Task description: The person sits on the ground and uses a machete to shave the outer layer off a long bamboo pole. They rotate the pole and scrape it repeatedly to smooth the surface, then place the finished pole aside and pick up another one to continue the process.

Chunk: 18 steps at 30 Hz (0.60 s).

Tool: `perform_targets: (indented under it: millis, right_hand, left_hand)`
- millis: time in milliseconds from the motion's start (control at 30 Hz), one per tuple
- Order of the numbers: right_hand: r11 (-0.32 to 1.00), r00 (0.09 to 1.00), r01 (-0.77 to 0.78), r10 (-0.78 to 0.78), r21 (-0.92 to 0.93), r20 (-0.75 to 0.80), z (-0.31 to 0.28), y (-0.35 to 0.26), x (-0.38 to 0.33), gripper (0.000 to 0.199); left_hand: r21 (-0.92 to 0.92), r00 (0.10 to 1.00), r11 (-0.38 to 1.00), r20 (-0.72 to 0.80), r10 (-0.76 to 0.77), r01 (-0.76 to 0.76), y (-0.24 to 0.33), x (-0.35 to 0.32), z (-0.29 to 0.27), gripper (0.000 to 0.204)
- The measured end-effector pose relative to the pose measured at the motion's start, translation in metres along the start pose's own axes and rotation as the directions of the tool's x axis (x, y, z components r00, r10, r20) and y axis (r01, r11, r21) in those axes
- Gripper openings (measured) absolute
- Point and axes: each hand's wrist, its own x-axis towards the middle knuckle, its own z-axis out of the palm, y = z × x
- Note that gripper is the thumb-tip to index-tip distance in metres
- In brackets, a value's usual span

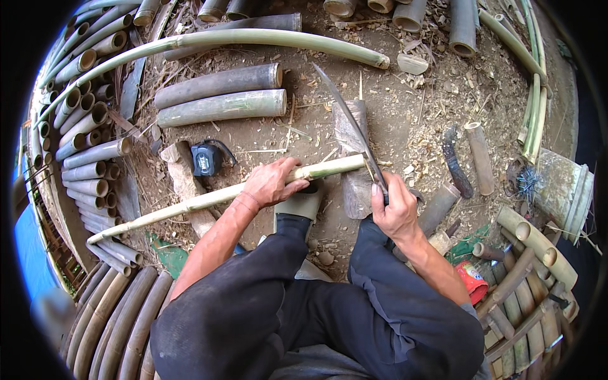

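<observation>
My left hand [270, 182] is closed round a pale green bamboo pole [190, 204] that slants from the lower left up toward the middle. Its cut right end rests over a wooden block [353, 130] lying on the ground between my feet. In my right hand [396, 208] is a machete [347, 109], its long dark blade pointing up and away to the left. The lower blade is right at the pole's cut end; whether it touches cannot be made out. My right fingers hide most of the handle.
A tape measure [206, 158] lies beside a forked log [182, 174] at the left. Two thick bamboo lengths [221, 109] lie beyond, under a long arched pole [253, 37]. Stacked bamboo tubes [95, 149] line the left; a red container [471, 282] and a bamboo seat [532, 304] are at the right.
</observation>
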Motion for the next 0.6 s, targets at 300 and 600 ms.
perform_targets:
  millis: [300,600]
  right_hand:
    - [0.993,0.985,-0.108,0.114,-0.055,0.126,0.006,0.016,-0.004,0.021]
    - [0.984,0.974,-0.125,0.147,-0.129,0.170,0.008,0.024,-0.003,0.021]
  left_hand:
    - [0.034,0.999,0.999,-0.025,-0.030,0.031,0.008,-0.007,0.001,0.047]
    - [0.109,0.986,0.994,-0.166,0.031,-0.013,0.007,-0.011,0.013,0.046]
